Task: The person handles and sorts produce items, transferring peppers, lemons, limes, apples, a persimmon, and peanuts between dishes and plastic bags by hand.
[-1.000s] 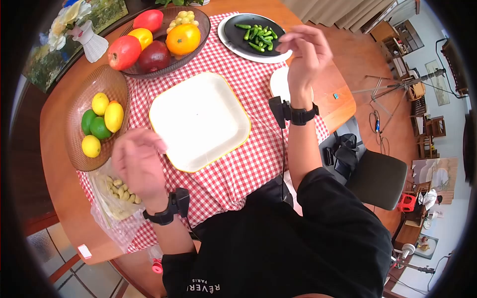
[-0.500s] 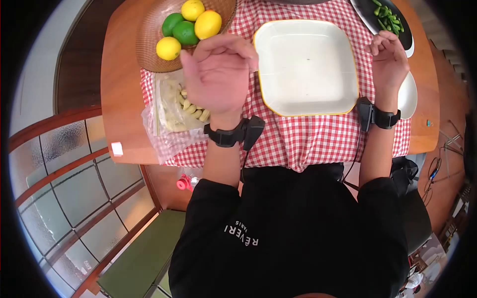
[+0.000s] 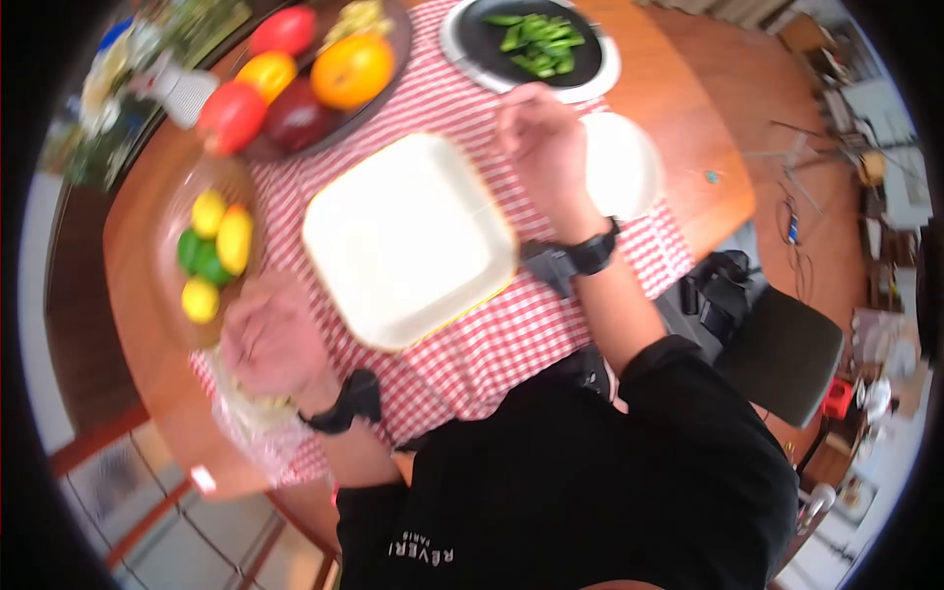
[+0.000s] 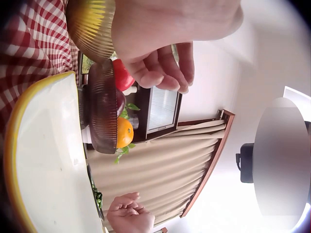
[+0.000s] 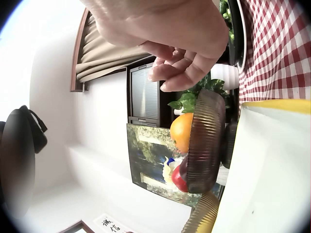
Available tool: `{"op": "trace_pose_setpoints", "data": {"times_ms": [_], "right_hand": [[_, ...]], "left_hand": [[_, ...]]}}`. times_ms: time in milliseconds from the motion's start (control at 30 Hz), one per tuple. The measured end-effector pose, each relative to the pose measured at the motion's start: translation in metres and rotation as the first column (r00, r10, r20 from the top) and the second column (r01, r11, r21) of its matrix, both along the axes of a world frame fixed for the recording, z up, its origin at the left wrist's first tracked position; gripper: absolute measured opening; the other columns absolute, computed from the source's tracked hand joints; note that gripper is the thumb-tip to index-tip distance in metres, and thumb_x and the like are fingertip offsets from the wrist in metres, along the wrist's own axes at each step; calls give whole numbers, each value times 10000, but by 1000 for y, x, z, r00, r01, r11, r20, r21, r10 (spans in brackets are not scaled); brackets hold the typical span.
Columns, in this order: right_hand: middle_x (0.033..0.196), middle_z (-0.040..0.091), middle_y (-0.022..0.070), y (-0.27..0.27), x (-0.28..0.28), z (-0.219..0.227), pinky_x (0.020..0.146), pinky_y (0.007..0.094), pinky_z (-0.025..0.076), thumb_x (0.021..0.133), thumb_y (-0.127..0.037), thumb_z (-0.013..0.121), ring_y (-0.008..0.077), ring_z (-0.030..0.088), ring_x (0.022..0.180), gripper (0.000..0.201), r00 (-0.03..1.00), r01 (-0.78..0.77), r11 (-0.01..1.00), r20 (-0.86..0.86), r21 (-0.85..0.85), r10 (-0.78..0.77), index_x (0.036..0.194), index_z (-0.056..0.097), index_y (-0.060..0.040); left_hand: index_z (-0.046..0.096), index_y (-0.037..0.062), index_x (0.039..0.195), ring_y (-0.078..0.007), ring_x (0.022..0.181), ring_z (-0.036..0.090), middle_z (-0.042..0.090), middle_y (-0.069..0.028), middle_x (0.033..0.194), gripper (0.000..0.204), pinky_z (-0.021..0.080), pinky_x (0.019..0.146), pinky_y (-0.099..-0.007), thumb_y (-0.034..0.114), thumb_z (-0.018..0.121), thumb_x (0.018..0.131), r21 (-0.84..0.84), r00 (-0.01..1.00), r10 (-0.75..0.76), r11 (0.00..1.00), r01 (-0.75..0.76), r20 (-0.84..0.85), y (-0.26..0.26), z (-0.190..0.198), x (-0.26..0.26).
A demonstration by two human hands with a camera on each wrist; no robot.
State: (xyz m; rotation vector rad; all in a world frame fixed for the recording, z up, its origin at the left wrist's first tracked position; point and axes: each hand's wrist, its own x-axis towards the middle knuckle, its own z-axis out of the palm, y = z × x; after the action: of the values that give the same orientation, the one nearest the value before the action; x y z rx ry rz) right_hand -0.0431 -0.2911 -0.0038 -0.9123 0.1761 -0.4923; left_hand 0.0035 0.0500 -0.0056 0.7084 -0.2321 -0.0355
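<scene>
2 hands (image 3: 273, 339) flank 1 white tray (image 3: 408, 236) near 3 lemons (image 3: 233, 246), 2 limes (image 3: 210, 265).

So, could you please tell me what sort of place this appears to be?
Probably a dining room, perhaps in a home: there is a brown wooden table spread with a red-and-white checked cloth, a dark ribbed fruit bowl, and a beige fabric curtain beyond.

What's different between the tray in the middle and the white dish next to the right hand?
Shape: the tray is square with rounded corners; the dish is round.
Size: the tray looks clearly larger than the dish.
Edge: the tray has a yellow rim; the dish shows no coloured edge.
Shared: both are white inside.
</scene>
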Motion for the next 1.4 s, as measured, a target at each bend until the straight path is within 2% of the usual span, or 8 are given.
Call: {"op": "trace_pose_setpoints", "data": {"times_ms": [300, 500, 667, 800, 867, 1100, 1267, 1400], "right_hand": [[645, 535, 101, 9, -1, -1, 447, 333, 479, 837, 12, 412, 167, 443, 462, 108, 783, 368, 885, 419, 286, -461, 831, 516, -17], [800, 656, 133, -8, -9, 38, 644, 363, 589, 833, 69, 417, 183, 601, 631, 223, 779, 586, 807, 320, -68, -539, 932, 616, 46], [1378, 647, 267, -38, -18, 80, 1025, 424, 564, 912, -15, 513, 331, 606, 1324, 528, 881, 455, 728, 139, -513, -452, 1428, 546, 92], [1432, 614, 263, -91, 18, 92, 1066, 466, 533, 965, -173, 631, 358, 586, 1349, 579, 863, 401, 577, 82, -711, -499, 1485, 516, 55], [1433, 592, 320, -121, 40, 78, 1104, 519, 491, 911, -373, 753, 434, 603, 1316, 742, 825, 154, 165, 35, -974, -564, 1500, 518, 13], [1593, 386, 336, -146, 74, 26, 1172, 642, 372, 854, -771, 674, 576, 353, 1465, 1052, 775, -483, -322, -227, -814, -589, 1640, 368, -143], [1642, 319, 310, -142, 89, 6, 1131, 766, 328, 902, -858, 501, 561, 313, 1491, 1004, 720, -619, -299, -372, -727, -586, 1675, 298, -251], [1334, 577, 280, -152, 98, -12, 980, 585, 529, 988, -672, 562, 471, 570, 1228, 759, 809, -436, -422, -141, -795, -570, 1521, 513, -134]], "left_hand": [[671, -32, 1058, -268, 838, 498, 558, -145, 863, 535, 422, 798, -405, 412, 372, 1082, -19, 965, -153, 987, 161, 212, -4, 4, 4], [666, -47, 1053, -278, 866, 528, 580, -157, 906, 577, 422, 813, -419, 437, 354, 1092, -35, 970, -157, 986, 166, 188, -6, 1, 2], [685, -33, 1105, -270, 859, 512, 593, -157, 921, 571, 413, 801, -392, 425, 344, 1092, 11, 947, -182, 982, 186, 263, -12, 10, -1], [684, -34, 1108, -272, 842, 520, 604, -168, 912, 591, 417, 789, -391, 443, 336, 1097, 35, 948, -166, 986, 162, 273, -12, 9, 2], [683, -40, 1105, -272, 833, 527, 610, -173, 908, 599, 423, 781, -390, 447, 334, 1099, -4, 954, -165, 985, 172, 250, -13, 8, 0], [666, -79, 1046, -282, 811, 579, 658, -216, 903, 660, 455, 770, -385, 467, 301, 1115, -44, 970, -162, 984, 173, 181, -18, 4, 2], [677, -82, 1086, -282, 811, 581, 668, -215, 914, 639, 448, 770, -385, 446, 318, 1112, -81, 966, -188, 976, 204, 176, -21, 5, 1], [687, -67, 1073, -285, 816, 586, 668, -218, 924, 623, 448, 770, -388, 429, 312, 1118, -50, 963, -168, 982, 182, 209, -22, 10, -1]]}}
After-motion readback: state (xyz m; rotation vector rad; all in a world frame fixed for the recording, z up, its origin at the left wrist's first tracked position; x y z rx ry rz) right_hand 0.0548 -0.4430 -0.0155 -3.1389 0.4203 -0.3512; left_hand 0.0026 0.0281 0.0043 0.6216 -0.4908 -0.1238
